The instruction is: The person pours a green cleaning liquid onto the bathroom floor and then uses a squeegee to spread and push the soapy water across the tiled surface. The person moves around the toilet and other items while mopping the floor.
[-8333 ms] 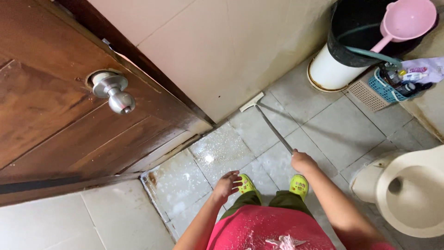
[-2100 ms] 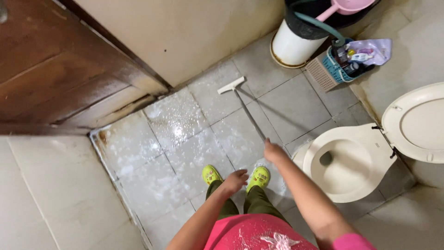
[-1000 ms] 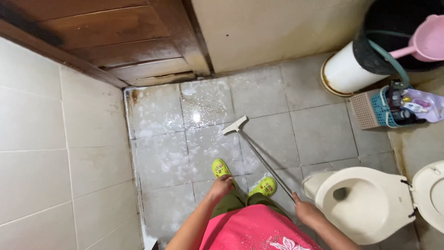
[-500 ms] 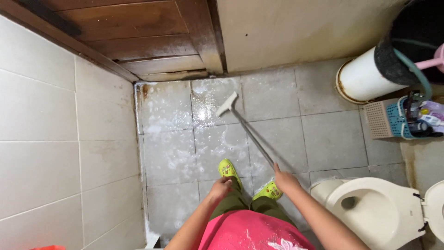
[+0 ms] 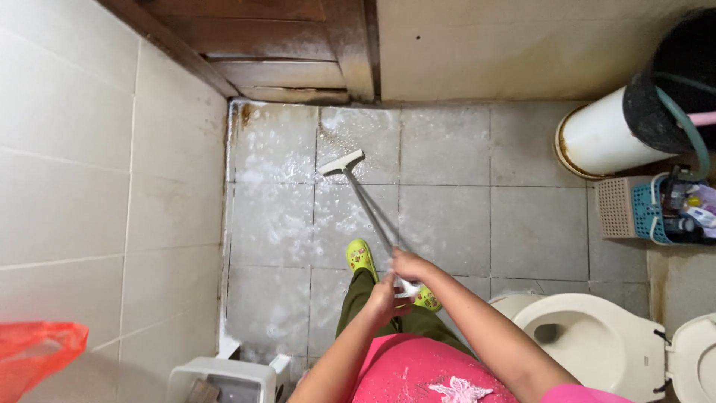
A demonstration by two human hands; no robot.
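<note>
I stand on a soapy grey tiled floor (image 5: pixel 276 224) in green clogs (image 5: pixel 361 256). A long-handled floor brush has its white head (image 5: pixel 341 162) on the wet tiles near the door, and its thin metal handle (image 5: pixel 367 207) slants back toward me. My right hand (image 5: pixel 410 265) grips the handle from above. Just behind it, my left hand (image 5: pixel 382 300) closes around the handle's white end. Both arms reach out over my pink shirt.
A wooden door (image 5: pixel 276 52) stands at the top. A tiled wall (image 5: pixel 97 186) runs along the left. At right are a white bucket (image 5: pixel 600 142) with a black tub, a blue basket (image 5: pixel 652 216) of bottles and a toilet (image 5: pixel 597 339). A red bag (image 5: pixel 33 351) and a white stand (image 5: pixel 224 377) lie bottom left.
My left hand has come up from my leg and taken the handle's end. The brush head has slid left across the foamy tiles. The view has tilted toward the left wall.
</note>
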